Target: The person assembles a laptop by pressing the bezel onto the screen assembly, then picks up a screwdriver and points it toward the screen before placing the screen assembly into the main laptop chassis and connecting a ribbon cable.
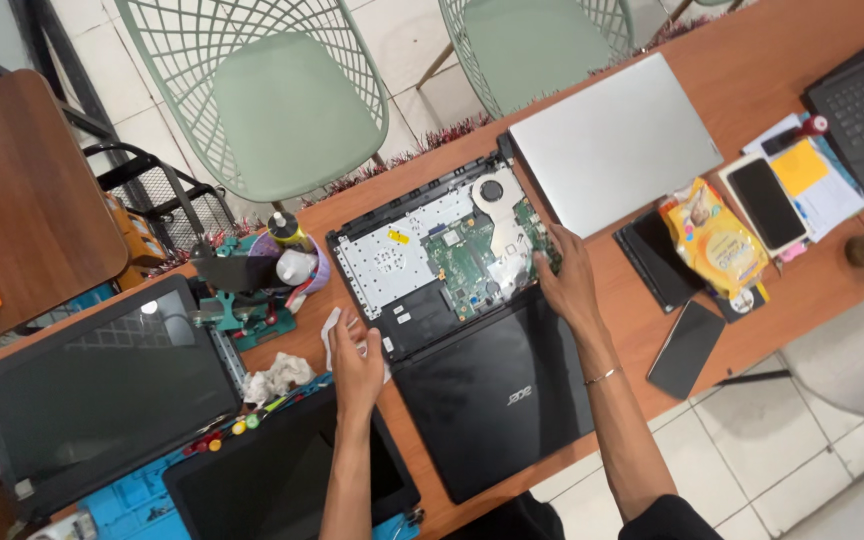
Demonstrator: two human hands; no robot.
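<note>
near edge: black laptop lid [497, 395] lies flat, hinged to the opened laptop base [442, 255] just beyond it.
left hand [355, 365]: resting on the table [652, 350] at the base's near-left corner, fingers loosely curled over a white cloth [332, 330]; grip on it can't be confirmed.
right hand [567, 280]: fingers spread, flat, tips on the right edge of the base next to the green circuit board [472, 250]. Holds nothing.
base: bottom cover off, board and round fan [492, 188] exposed, sits mid-table, angled.
left side: two more black laptops [102, 385], blue mat [132, 495], crumpled tissue [277, 375].
right side: dark phone [685, 348], yellow snack bag [712, 240].
far: silver laptop [612, 140] closed, touching the base's far-right corner; green chairs [287, 110] behind the table.
</note>
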